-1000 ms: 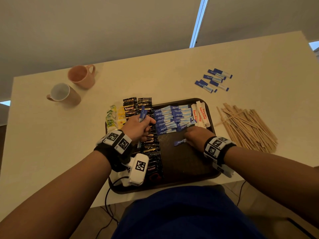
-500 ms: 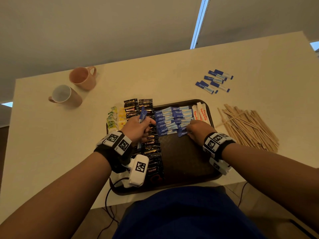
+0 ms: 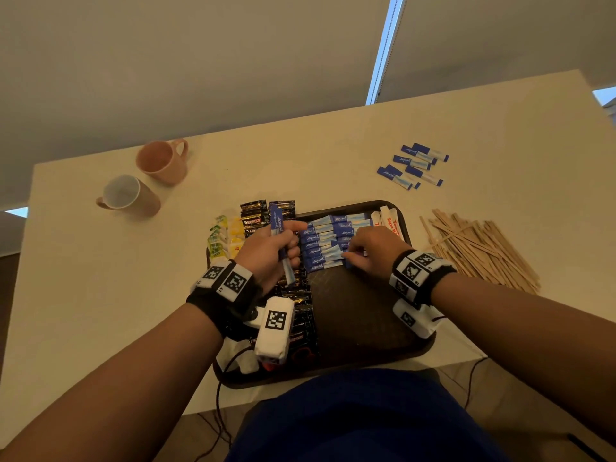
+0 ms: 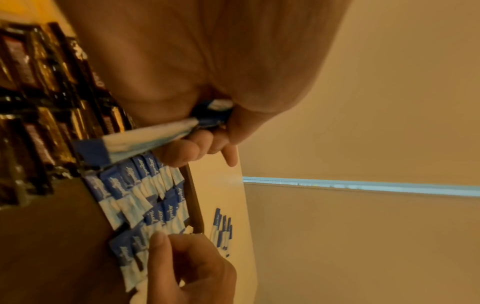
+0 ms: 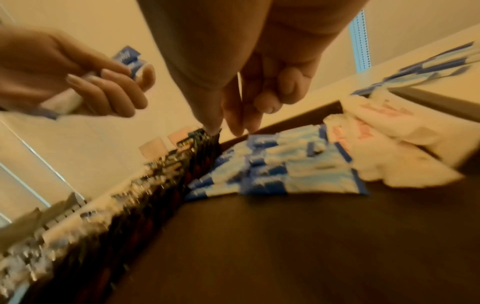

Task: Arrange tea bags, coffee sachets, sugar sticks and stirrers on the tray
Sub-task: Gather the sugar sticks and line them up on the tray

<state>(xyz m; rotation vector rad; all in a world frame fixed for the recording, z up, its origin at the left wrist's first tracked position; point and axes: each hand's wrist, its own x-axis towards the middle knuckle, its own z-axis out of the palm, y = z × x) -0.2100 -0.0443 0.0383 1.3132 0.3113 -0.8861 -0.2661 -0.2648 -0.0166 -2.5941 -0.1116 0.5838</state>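
Note:
A dark brown tray (image 3: pixel 360 311) holds tea bags (image 3: pixel 222 237) at the left, black coffee sachets (image 3: pixel 255 215) beside them, rows of blue sugar sticks (image 3: pixel 325 240) in the middle and white sugar sticks (image 3: pixel 386 220) at the far right corner. My left hand (image 3: pixel 283 243) grips a small bundle of blue sugar sticks (image 4: pixel 145 135) upright over the coffee sachets. My right hand (image 3: pixel 353 255) lies on the near end of the blue rows, thumb and fingertips (image 5: pixel 211 125) touching the sticks there. Nothing shows between them.
Several loose blue sugar sticks (image 3: pixel 413 165) lie on the table beyond the tray. A heap of wooden stirrers (image 3: pixel 480 250) lies to the tray's right. Two pink mugs (image 3: pixel 163 161) (image 3: pixel 130 199) stand at the far left. The near table edge is under my forearms.
My right hand slid a single blue sugar stick from the tray's bare middle up to the blue rows. My left hand kept its bundle and barely moved.

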